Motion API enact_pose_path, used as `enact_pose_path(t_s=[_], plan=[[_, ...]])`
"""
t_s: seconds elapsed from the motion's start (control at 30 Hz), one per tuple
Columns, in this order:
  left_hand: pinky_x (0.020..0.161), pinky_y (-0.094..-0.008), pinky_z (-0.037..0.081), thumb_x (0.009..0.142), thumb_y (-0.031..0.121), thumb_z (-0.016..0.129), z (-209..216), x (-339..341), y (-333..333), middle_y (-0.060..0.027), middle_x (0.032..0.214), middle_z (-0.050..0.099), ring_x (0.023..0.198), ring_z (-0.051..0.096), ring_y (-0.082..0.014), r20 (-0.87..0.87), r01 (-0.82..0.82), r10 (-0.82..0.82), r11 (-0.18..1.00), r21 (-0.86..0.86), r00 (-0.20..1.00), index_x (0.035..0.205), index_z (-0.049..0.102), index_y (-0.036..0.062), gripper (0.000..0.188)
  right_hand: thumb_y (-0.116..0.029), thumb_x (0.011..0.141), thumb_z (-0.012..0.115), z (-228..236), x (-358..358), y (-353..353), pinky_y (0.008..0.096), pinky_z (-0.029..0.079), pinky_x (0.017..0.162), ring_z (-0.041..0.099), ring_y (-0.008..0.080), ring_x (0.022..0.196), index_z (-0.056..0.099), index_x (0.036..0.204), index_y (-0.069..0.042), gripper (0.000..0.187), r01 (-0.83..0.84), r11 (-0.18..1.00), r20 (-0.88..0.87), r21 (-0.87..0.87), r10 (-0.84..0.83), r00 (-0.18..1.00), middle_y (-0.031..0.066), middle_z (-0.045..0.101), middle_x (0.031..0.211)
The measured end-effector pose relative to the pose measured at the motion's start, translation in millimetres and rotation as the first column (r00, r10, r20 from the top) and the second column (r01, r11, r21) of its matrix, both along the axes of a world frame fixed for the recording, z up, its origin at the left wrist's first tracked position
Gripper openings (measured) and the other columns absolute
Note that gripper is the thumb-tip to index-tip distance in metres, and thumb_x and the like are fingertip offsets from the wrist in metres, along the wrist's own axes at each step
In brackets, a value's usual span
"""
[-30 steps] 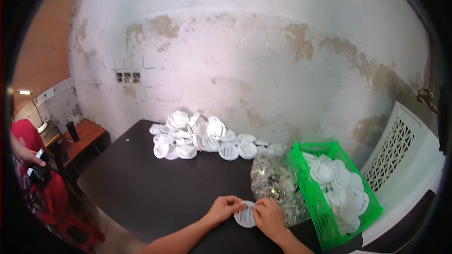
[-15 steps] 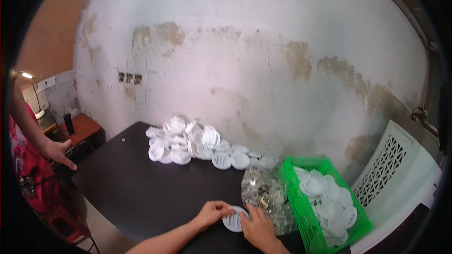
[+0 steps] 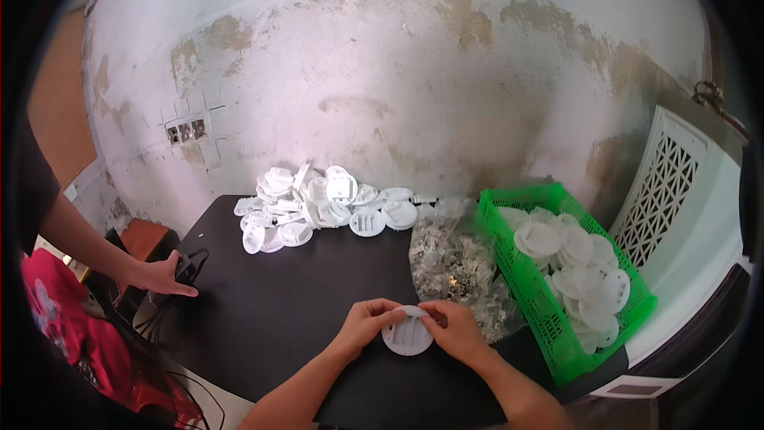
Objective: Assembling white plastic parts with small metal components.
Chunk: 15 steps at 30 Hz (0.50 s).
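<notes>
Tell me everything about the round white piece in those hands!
The round white piece is a disc that looks like plastic, with several long slot-like marks across its face. That face is turned toward the camera. It is over the near part of the dark table; whether it touches, I can't tell. Fingers of the left hand and right hand hold its far edge.

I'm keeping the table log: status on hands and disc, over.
Left hand and right hand pinching white slotted disc near its upper rim. Slotted face showing. Nothing seen blocking it; transparent bag and green crate to the right.
</notes>
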State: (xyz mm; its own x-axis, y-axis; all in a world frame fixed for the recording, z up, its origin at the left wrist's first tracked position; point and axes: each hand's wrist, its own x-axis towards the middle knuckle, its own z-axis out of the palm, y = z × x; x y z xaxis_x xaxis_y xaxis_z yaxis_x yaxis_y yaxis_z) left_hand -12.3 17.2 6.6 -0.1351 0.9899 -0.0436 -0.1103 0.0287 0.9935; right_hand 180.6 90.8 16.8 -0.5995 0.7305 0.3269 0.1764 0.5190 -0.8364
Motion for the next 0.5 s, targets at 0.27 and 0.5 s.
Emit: enact_pose_path(t_s=[0.27, 0.5], plan=[[0.071, -0.0212, 0.045, 0.089, 0.018, 0.067, 5.5, 0.9, -3.0, -0.0015, 0.088, 0.067, 0.078, 0.059, -0.0066, -0.022, -0.027, 0.026, 0.999, -0.027, 0.999, 0.103, 0.068, 0.001, 0.022, -0.007, 0.086, 0.065, 4.1, -6.5, -1.7, 0.0259, 0.052, 0.066, 0.066, 0.0116, 0.073, 0.064, 0.104, 0.001, 0.02, 0.014, 0.996, 0.006, -0.087, -0.013, 1.0, 0.008, 0.069, 0.087], [0.072, -0.022, 0.045, 0.088, 0.018, 0.068, 7.4, 1.6, -4.0, -0.001, 0.089, 0.067, 0.079, 0.058, -0.0074, -0.058, -0.028, 0.027, 0.999, -0.021, 0.998, 0.103, 0.068, 0.0016, 0.023, -0.007, 0.083, 0.066, 1.9, -7.0, -4.1, 0.0286, 0.053, 0.063, 0.066, 0.0162, 0.069, 0.065, 0.099, 0.001, 0.017, 0.003, 0.994, -0.048, -0.11, -0.008, 0.999, 0.0093, 0.068, 0.087]])
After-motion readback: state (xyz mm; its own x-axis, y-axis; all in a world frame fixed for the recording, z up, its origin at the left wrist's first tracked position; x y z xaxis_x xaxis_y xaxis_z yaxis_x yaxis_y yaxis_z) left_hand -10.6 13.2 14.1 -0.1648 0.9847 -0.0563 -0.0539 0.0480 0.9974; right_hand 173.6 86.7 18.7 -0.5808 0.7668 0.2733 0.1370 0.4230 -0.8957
